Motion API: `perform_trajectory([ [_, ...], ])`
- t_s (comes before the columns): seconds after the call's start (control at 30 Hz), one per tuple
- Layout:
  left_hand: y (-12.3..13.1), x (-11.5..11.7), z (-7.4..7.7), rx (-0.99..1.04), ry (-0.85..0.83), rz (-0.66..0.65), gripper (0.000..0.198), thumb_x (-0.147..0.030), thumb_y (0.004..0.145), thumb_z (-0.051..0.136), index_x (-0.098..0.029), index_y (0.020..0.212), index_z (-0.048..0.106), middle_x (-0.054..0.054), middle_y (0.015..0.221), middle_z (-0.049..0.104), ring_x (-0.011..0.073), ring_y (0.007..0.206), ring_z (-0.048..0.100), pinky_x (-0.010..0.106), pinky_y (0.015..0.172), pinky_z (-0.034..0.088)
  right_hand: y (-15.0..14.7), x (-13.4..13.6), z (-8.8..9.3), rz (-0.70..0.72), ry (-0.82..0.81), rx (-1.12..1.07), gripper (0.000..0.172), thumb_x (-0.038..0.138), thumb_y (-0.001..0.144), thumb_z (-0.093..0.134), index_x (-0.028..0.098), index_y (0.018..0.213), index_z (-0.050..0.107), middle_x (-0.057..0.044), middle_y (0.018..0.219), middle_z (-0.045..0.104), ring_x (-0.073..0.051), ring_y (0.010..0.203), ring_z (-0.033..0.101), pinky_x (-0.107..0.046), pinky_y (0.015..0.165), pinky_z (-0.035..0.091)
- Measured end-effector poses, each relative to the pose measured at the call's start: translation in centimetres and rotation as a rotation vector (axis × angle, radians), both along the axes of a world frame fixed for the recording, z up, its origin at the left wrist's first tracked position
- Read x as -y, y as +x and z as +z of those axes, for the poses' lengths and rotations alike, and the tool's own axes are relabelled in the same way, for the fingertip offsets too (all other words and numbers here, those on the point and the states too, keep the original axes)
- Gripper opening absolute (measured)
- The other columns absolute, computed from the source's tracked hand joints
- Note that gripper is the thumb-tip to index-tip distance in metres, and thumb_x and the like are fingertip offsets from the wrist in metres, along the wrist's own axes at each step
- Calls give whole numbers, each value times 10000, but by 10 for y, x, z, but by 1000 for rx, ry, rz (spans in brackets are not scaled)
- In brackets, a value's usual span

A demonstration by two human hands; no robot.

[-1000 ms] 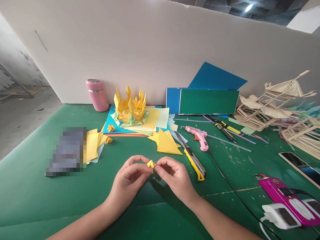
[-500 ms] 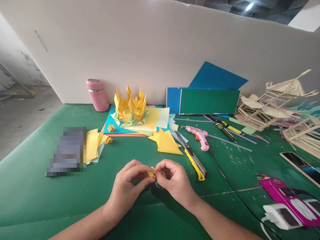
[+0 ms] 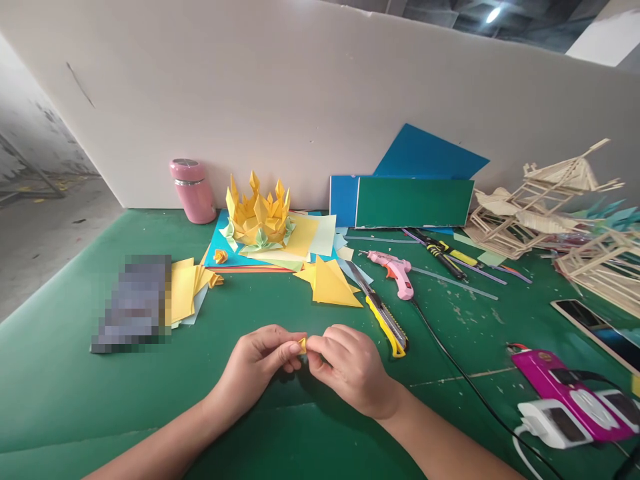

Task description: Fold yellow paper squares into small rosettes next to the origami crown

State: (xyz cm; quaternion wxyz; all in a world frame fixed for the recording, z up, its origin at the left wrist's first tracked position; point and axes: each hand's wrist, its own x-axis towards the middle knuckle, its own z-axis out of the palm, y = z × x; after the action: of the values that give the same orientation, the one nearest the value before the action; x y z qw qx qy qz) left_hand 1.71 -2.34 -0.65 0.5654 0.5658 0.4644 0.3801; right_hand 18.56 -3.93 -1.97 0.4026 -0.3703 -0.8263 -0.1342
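In front of you, a pale panel (image 3: 225, 87) stands along the far side of the green table (image 3: 100, 400), its visible top edge sloping down to the right and a thin dark streak (image 3: 80, 85) marking its left part. Past the table's left edge you have a grey floor (image 3: 40, 247) with a few yellow scraps on it, a slim bar (image 3: 30, 162) and a whitish wall (image 3: 30, 93) with dark, patchy marks. Above the panel at your upper right, a bright lamp (image 3: 493, 15) shines against a dark ceiling (image 3: 445, 23).
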Motion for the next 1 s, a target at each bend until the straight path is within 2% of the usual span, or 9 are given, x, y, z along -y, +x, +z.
perform_trajectory([
  [0.17,-1,0,-1,-2,-31,-14,188,-363,656,710,-199,725,769,5,593,635,131,514,565,256,545,508,-1,1,2,-13,-38,-16,236,106,886,463,178,701,589,24,506,479,-121,469,415,-257,455,311],
  [0.27,0,0,0,49,-107,11,243,-380,640,729,-197,800,750,10,639,676,150,582,589,267,595,518,-1,1,2,26,-212,-163,199,144,893,485,188,742,606,34,513,481,-110,466,442,-238,464,340],
  [0.37,0,-1,3,102,-122,39,283,-396,654,731,-197,856,727,12,700,688,151,634,592,267,635,514,2,-3,2,83,-412,-376,103,199,887,509,198,915,608,49,549,492,-106,464,463,-218,471,405],
  [0.4,0,-2,4,122,-123,60,283,-401,662,729,-195,857,718,14,724,687,149,653,594,262,643,510,4,-5,1,76,-432,-437,134,202,885,506,197,989,590,41,586,520,-113,495,492,-222,500,442],
  [0.57,-5,-11,14,263,-169,233,304,-387,636,766,-200,850,660,5,814,688,121,687,601,242,700,496,22,-24,-3,-160,-271,-401,162,156,865,472,217,961,587,-62,880,642,-212,837,604,-364,763,513],
  [0.7,-13,-25,23,289,-148,338,337,-320,592,781,-202,860,611,9,828,705,139,767,629,271,775,488,31,-35,-10,-256,-256,-304,273,128,839,455,207,1087,538,-119,1095,603,-264,1064,568,-451,904,491],
  [0.83,-26,-53,29,169,-9,397,332,-236,590,714,-204,884,562,5,803,687,165,777,654,336,826,489,31,-36,-18,-256,-294,-229,387,128,831,456,205,1211,456,-137,1236,534,-283,1187,507,-484,956,476],
  [0.9,-32,-70,31,16,118,399,310,-223,634,635,-204,930,543,13,859,667,168,816,663,345,846,491,30,-35,-21,-254,-312,-195,398,131,831,454,194,1224,441,-150,1251,529,-294,1196,504,-494,954,479],
  [1.0,-37,-92,34,-81,157,392,314,-170,620,611,-205,925,541,26,906,644,178,872,662,339,849,491,28,-34,-23,-252,-325,-172,391,123,827,449,182,1214,445,-159,1231,550,-297,1167,530,-495,942,490],
])
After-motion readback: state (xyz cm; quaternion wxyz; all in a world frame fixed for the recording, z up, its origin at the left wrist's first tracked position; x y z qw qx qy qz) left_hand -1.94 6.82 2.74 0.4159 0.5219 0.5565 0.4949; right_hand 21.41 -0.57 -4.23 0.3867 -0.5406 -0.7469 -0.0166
